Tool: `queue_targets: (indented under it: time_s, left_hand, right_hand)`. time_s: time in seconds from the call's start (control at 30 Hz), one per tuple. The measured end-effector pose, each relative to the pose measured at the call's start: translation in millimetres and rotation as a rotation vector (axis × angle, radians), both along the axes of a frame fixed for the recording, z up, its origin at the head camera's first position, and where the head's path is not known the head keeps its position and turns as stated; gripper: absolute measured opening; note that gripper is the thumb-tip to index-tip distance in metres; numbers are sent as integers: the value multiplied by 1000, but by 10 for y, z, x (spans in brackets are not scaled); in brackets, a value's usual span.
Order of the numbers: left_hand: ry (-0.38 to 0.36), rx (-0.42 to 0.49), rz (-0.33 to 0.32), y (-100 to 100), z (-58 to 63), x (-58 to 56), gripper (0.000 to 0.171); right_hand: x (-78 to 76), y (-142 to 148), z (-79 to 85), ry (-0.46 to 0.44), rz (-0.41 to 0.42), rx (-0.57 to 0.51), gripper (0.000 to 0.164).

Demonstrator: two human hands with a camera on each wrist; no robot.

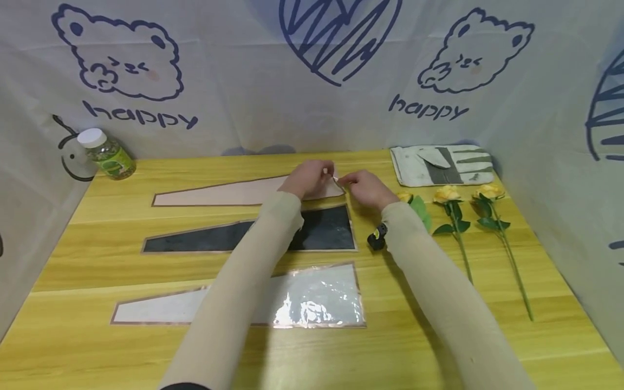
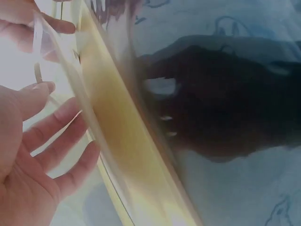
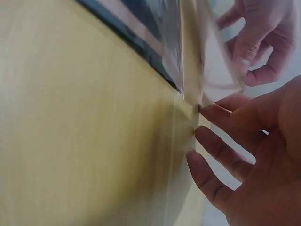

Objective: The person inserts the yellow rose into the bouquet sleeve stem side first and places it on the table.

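Observation:
At the back of the table lies a pink tapered flower sleeve [image 1: 214,194] with a dark border. Its wide right end is lifted, and the film [image 3: 218,75] bends up in the right wrist view. My left hand [image 1: 308,177] pinches the lifted edge between thumb and forefinger, its other fingers spread. My right hand [image 1: 368,188] pinches the same end close by, near the corner. In front lie a black sleeve [image 1: 324,228] and a clear, whitish sleeve [image 1: 317,298], partly covered by my left forearm.
Three yellow roses lie at the right, one rose [image 1: 447,195] in the middle and another rose [image 1: 489,192] farther right; my right arm partly hides the third. Behind them is a folded work glove [image 1: 443,165]. A lidded jar [image 1: 111,157] stands back left. Printed cloth [image 1: 244,81] hangs behind.

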State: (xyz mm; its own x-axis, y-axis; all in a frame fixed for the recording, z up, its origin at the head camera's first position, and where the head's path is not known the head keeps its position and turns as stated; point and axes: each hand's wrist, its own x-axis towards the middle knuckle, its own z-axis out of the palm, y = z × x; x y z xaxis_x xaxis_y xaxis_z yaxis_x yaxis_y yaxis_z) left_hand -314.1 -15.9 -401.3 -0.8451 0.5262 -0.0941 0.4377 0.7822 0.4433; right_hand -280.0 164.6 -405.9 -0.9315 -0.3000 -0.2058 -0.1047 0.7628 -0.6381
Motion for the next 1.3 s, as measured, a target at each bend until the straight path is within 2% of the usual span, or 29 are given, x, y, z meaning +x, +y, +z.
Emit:
queue_targets:
  time_s: [0.17,0.4,0.67,0.8,1.0,1.17,1.3]
  left_hand:
    - [-14,41,0,-72,16,-25,13]
    - [3,81,-10,-147,-23,-45,12]
    - [12,61,-16,-138,-54,-44,15]
    - [10,51,-7,-137,-58,-44,16]
    - [-6,48,-2,-145,-62,-43,18]
    - [-8,50,2,-150,-67,-31,18]
    - [0,48,4,-152,-71,-24,17]
  right_hand:
    - [17,-33,35,-15,-2,44,42]
    - [2,-37,47,-12,6,95,48]
    - [16,-6,65,-14,38,124,48]
    - [66,27,159,4,54,132,46]
    - [311,160,482,95,-4,129,40]
    - [660,385,723,158,-76,135,40]
    - [953,652,799,177,-88,179,38]
